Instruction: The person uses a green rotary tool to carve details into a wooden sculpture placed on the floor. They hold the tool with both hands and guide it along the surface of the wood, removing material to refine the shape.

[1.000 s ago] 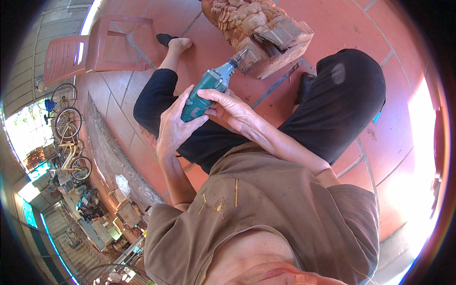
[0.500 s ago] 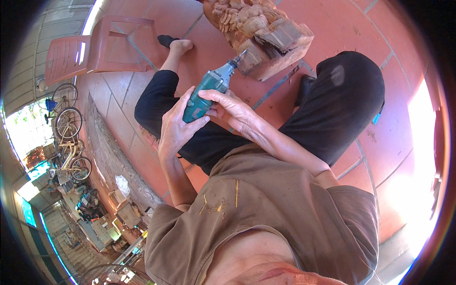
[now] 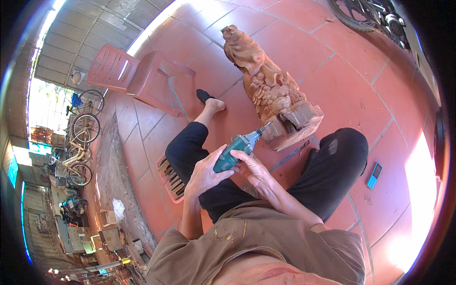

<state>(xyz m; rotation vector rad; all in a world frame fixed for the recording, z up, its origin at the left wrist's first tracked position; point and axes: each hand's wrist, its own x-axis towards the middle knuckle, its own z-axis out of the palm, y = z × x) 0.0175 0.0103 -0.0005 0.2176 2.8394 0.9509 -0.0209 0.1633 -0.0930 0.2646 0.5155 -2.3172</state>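
Mid-frame, a rotary tool [image 3: 226, 163] is clamped by fingers of the left hand [image 3: 205, 174] and right hand [image 3: 254, 171]; left of centre, slender bars [image 3: 175, 183] are held in a pink tray [image 3: 177, 200].

The power tool [image 3: 225, 160] is green with a grey nose [image 3: 252, 137], the carving [image 3: 273, 90] orange-brown. The floor [image 3: 342, 83] is red, gridded in grey. The brown shirt [image 3: 294, 235] bears yellow stitching [image 3: 244, 229]; the trousers [image 3: 332, 161] are black, the phone [image 3: 374, 176] blue-and-black.

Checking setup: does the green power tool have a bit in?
In: a slim bit projects from the green power tool.
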